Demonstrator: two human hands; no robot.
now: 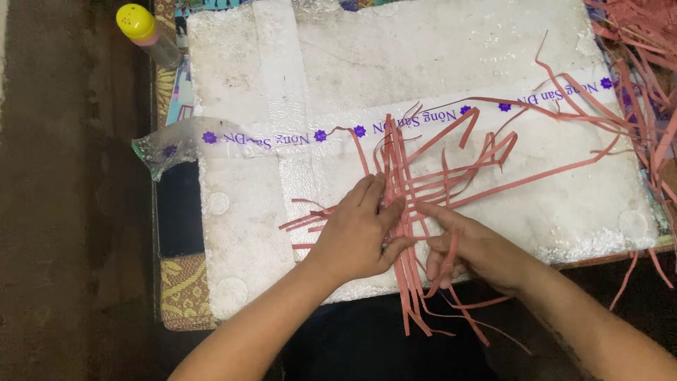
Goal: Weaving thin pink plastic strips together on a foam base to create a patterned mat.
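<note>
Thin pink paper strips (423, 187) are laid crisscross on a white foam board (423, 63). They are pressed flat by the open left hand (360, 229). One strip seems pinched by the right hand (469, 247), its fingers curled.

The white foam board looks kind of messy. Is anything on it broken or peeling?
Yes. The clear tape has come loose at the left edge of the foam board and hangs crumpled off the side. The board's surface looks worn and pitted. The pink strips under both hands lie crossed, with loose ends straggling everywhere.
</note>
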